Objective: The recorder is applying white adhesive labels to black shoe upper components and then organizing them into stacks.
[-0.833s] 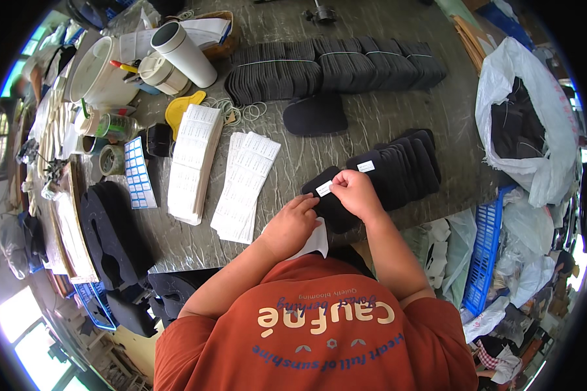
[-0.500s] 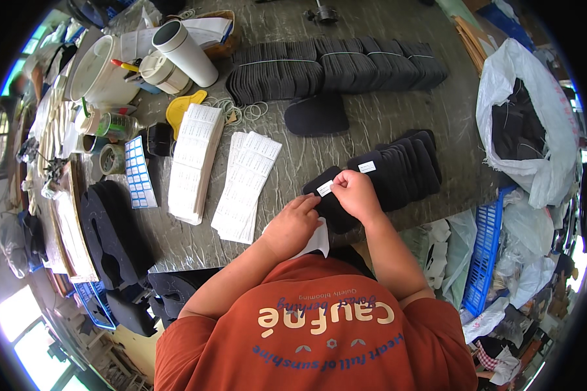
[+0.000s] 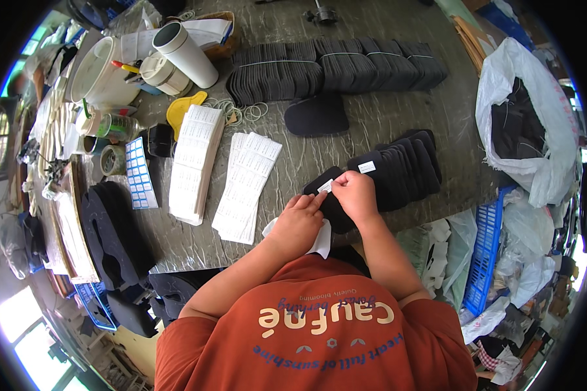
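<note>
A small white label (image 3: 325,186) lies on a rounded black pad (image 3: 337,215) at the table's near edge. My right hand (image 3: 357,194) is closed in a pinch at the label's right end. My left hand (image 3: 298,225) reaches in from the other side, fingers stretched out, its fingertips touching the pad and the label's lower left edge. A white sheet of paper (image 3: 322,241) shows from beneath the left palm; how it is held is hidden. Just right of the right hand, a fanned row of black pads (image 3: 404,173) has a white label (image 3: 366,167) on its front piece.
Left of my hands lie two stacks of printed label sheets (image 3: 194,163) (image 3: 248,186). Banded black pads (image 3: 339,65) line the back, with one loose pad (image 3: 317,115) before them. A white tumbler (image 3: 188,55) stands back left; a white sack (image 3: 541,163) sits at the right.
My left hand has moved slightly right and up, its fingertips now onto the label's edge. My right hand keeps its pinch at the label, almost unmoved.
</note>
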Demonstrator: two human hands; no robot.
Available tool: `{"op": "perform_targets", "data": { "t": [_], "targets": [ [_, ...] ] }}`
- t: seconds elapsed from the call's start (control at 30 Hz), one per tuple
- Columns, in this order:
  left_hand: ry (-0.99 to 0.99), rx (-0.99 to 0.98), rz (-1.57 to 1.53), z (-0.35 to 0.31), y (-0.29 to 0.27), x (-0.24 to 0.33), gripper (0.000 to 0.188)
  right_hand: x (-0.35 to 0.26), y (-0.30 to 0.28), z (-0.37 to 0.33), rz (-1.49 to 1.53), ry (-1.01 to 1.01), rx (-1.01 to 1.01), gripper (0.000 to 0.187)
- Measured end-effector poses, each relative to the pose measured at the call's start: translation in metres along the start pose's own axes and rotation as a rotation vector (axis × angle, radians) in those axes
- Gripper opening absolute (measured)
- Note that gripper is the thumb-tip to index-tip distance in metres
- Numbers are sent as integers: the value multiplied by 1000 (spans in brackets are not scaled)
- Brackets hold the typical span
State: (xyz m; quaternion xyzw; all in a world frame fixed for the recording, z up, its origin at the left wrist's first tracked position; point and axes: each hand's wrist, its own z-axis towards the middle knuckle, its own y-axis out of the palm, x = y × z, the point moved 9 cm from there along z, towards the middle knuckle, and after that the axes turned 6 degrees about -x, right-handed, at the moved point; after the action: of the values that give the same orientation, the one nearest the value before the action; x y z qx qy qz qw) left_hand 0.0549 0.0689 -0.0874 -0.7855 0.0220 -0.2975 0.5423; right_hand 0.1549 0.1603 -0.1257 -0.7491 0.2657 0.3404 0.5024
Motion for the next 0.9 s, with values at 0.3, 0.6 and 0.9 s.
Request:
{"op": "perform_targets", "data": {
  "t": [0.3,0.6,0.9],
  "targets": [
    [-58,-38,-50,19,-9,-9,19,-15,-16,-9,-175,-216,201,22],
    [-16,137,-129,-16,2,-26,17,-8,-22,-21,-62,-321,408,14],
    [-101,194,-386,0,-29,-20,13,-49,-94,-66,-248,-547,475,40]
  ]
}}
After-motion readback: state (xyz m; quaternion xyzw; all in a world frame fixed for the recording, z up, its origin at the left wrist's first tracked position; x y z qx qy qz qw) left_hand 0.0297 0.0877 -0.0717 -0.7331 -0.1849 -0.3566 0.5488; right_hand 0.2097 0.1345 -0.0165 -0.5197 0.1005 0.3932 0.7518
